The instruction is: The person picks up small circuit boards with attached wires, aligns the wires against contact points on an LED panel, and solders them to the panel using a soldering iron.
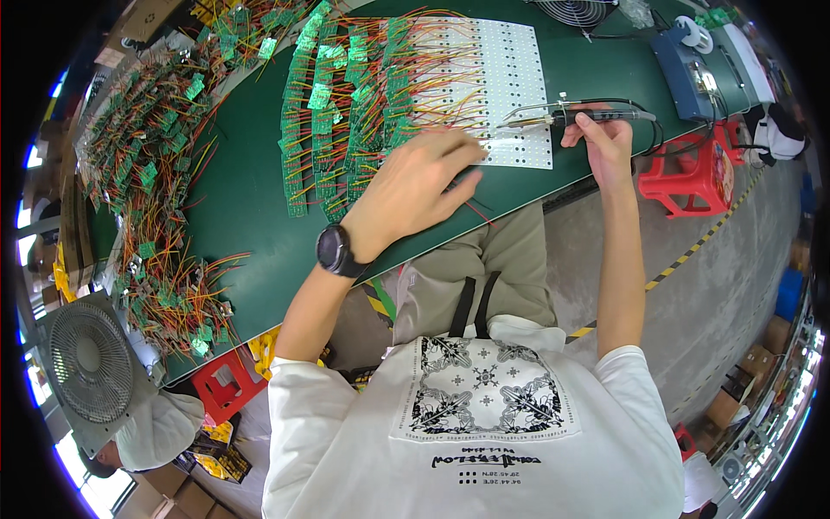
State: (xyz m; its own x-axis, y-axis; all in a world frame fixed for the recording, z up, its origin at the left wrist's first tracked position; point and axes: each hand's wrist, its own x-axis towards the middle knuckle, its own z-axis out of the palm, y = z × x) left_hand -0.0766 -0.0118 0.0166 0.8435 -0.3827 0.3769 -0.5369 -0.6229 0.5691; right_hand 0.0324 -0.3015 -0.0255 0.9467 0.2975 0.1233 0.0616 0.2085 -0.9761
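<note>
My right hand (607,143) is closed around a soldering iron (596,115), which has a thin metal guide on it and a black cable. The iron's tip points left, over a white panel (519,78) dotted with rows of small dark spots. My left hand (419,186) lies beside the panel's near edge, thumb apart from the bent fingers, fingertips by the wire ends. Whether a wire lies under those fingertips is hidden. Left of the panel, green circuit boards (298,130) stand in several long columns, with red, yellow and black wires (445,82) reaching onto the panel.
A large heap of wired boards (147,147) covers the green table's (242,190) left side. A blue box-shaped unit (683,73) stands at the right, beyond a red stool (692,177). A fan (91,363) is at lower left, near another person (160,432).
</note>
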